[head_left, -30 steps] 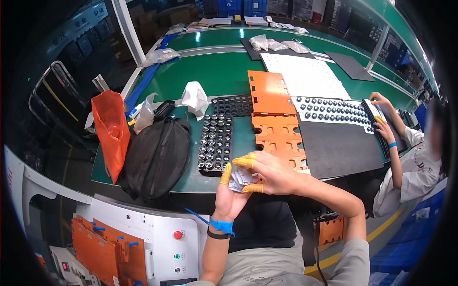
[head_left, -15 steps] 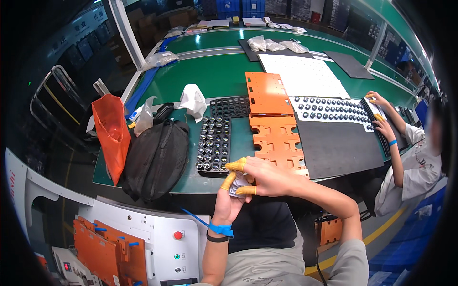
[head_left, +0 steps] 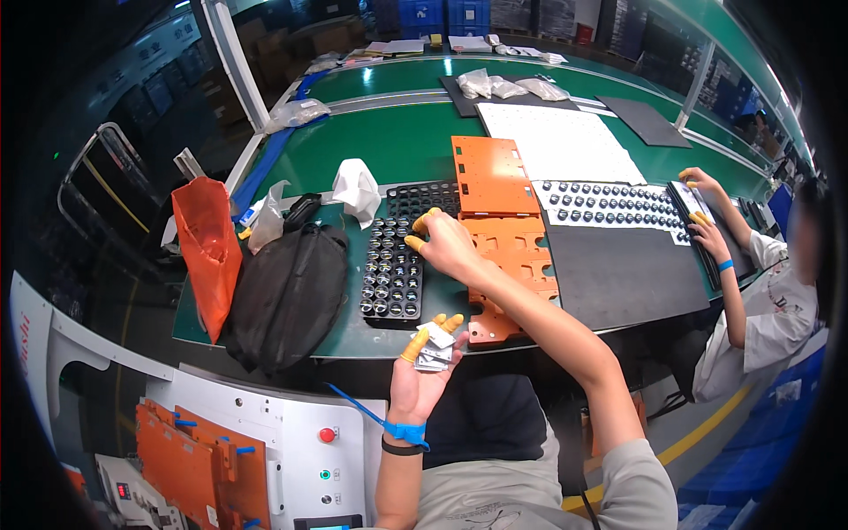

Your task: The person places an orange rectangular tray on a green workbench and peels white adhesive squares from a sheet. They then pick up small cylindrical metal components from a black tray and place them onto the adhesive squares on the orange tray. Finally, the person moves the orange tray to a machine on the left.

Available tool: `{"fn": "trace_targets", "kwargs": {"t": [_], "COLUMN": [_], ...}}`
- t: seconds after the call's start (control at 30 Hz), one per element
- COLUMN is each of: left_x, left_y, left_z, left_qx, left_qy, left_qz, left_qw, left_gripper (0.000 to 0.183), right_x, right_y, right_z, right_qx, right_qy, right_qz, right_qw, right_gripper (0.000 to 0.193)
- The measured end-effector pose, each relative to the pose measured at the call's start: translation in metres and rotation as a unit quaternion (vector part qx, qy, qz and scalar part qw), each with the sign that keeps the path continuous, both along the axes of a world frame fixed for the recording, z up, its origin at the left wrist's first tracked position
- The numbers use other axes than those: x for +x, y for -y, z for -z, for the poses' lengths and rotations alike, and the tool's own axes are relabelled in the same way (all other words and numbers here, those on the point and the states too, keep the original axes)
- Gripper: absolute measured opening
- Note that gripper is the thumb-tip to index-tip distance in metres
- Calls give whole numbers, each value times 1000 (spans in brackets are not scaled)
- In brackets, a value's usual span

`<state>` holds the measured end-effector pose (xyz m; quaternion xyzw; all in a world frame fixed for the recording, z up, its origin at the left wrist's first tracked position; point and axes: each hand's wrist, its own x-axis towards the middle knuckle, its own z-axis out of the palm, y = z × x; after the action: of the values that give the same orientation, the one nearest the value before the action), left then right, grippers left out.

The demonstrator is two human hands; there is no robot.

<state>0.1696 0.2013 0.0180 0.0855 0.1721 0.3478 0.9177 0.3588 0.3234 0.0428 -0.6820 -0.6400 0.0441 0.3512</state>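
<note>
My left hand (head_left: 420, 382), with yellow finger cots, is palm up before the table's front edge. Its fingers curl round a small stack of white flat pieces (head_left: 433, 356). My right hand (head_left: 452, 249), also in yellow finger cots, reaches to the upper right of a black tray (head_left: 394, 323) with rows of round, black-rimmed parts (head_left: 382, 280). Its thumb and forefinger are close together at the tray's edge; what is between them, if anything, is too small to make out. Behind lies a second black tray (head_left: 415, 201), partly hidden by that hand.
Orange fixture plates (head_left: 491, 177) lie right of the trays, beside a dark mat (head_left: 618, 278). A black bag (head_left: 291, 296) and an orange bag (head_left: 208, 238) stand left. At right a co-worker's hands (head_left: 704, 221) work by a white sheet (head_left: 565, 199) of round parts.
My right hand has left my left hand and moved up and forward to the tray's far right edge. My left hand has opened somewhat, showing the white pieces.
</note>
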Motion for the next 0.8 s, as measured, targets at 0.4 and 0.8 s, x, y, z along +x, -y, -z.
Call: {"fn": "trace_targets", "kwargs": {"t": [0.4,0.8], "left_x": [2,20], "left_y": [-4,4], "left_z": [-6,-15], "left_qx": [46,90], "left_qy": [15,45], "left_qz": [39,-17], "left_qw": [998,995], "left_gripper": [55,48], "right_x": [-5,-5], "right_y": [-16,148], "right_z": [-18,-75], "right_qx": [-6,47], "right_qy": [19,-270], "right_qz": [24,-162], "right_qw": [1000,948], "right_gripper": [32,17]}}
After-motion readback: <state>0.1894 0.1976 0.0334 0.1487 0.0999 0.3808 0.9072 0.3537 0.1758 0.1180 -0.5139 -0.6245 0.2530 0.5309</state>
